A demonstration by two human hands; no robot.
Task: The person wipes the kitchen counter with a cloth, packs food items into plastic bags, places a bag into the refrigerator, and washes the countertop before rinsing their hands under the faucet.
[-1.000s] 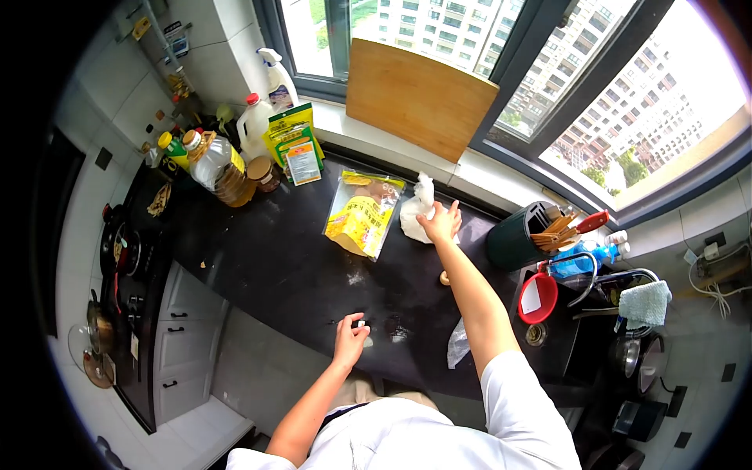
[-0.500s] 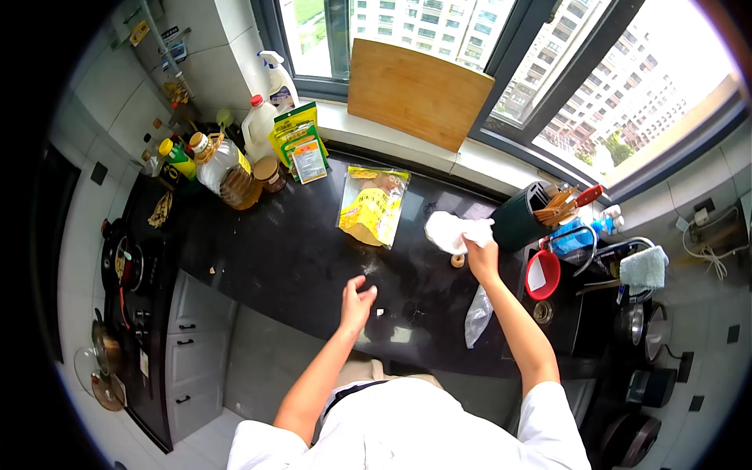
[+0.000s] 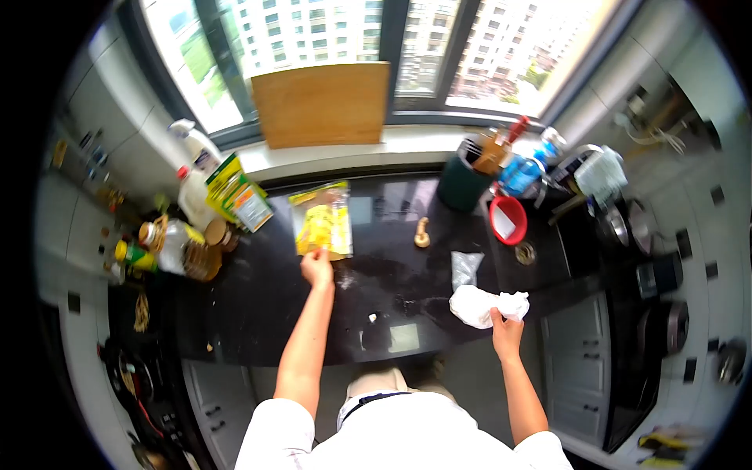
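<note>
Evidently part-way: white bundle [image 3: 473, 306] gripped, yellow pouch [image 3: 319, 223] lying flat

From where I stand, the right hand [image 3: 507, 337] has its grip drawn tight on the bundle, fingers together on the near side, at the lower right of the frame. The left hand [image 3: 317, 270] is at the pouch's lower edge, left of the frame's centre; whether those fingers are clamped on the plastic or merely laid there, I cannot tell.

I'd call the work partly done. The bundle is in hand and not set aside. The pouch rests on the dark surface [image 3: 266, 313], not picked up. Other things lie untouched: a pale knobbed object [image 3: 422, 235] just right of centre, a clear plastic bag [image 3: 466, 268] just beyond the bundle, and a small white scrap [image 3: 373, 317] at lower middle. Whether bag and bundle touch, I can't make out.

As for room, the front edge crosses the lower frame, close by the bundle, so that side looks tight. A red bowl [image 3: 501, 239] and a dark green knife holder [image 3: 460, 184] hem in the right of centre; an oil bottle [image 3: 200, 263] and its neighbours crowd the left. The widest open stretch runs between the two hands, through the lower middle.
</note>
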